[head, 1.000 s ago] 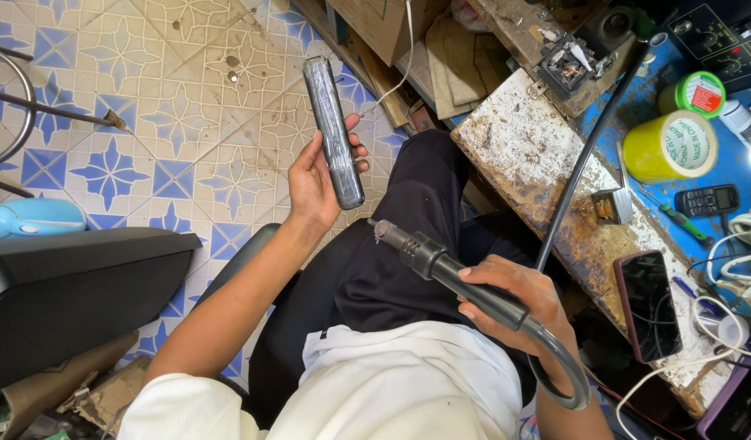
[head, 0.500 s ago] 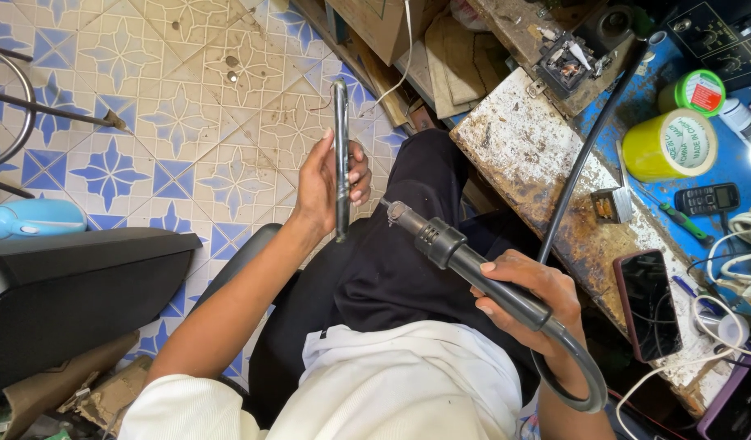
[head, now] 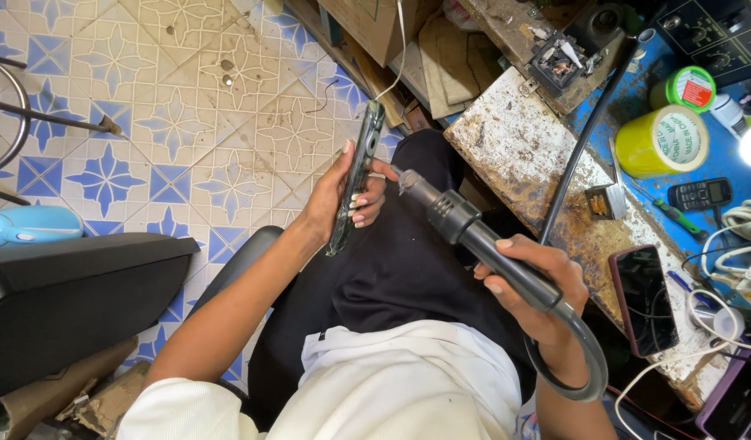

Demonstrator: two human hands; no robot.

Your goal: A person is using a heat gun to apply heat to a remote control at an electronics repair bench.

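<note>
The tiled floor [head: 180, 106] takes up the upper left, glazed cream squares with blue star and flower patterns, scuffed in places. At right runs the bench [head: 526, 151], a slab with a worn, rust-stained, flaking white top that gives way to a blue surface along its far edge. A black padded seat or case [head: 66, 301] with a smooth matte skin fills the lower left, and a pale blue rounded plastic object [head: 29, 226] lies just beside it.

On the bench stand two rolls of tape: a fat yellow one [head: 662, 140] and a smaller green one [head: 685, 88] with a red and white face. One dark smartphone [head: 644, 300] lies flat with a glossy glass front near the bench's near edge, and one small black keypad handset [head: 700, 194] rests on the blue part (tangled white cables sit close to it).

The right hand [head: 530, 281] is closed around the ribbed black handle of a hot-air tool [head: 465, 232], a tapering cylinder with a metal nozzle and a thick grey hose looping under the wrist. The left hand [head: 343, 200] grips a slim dark phone [head: 355, 183], held edge-on above the lap, just beside the nozzle tip but apart from it.
</note>
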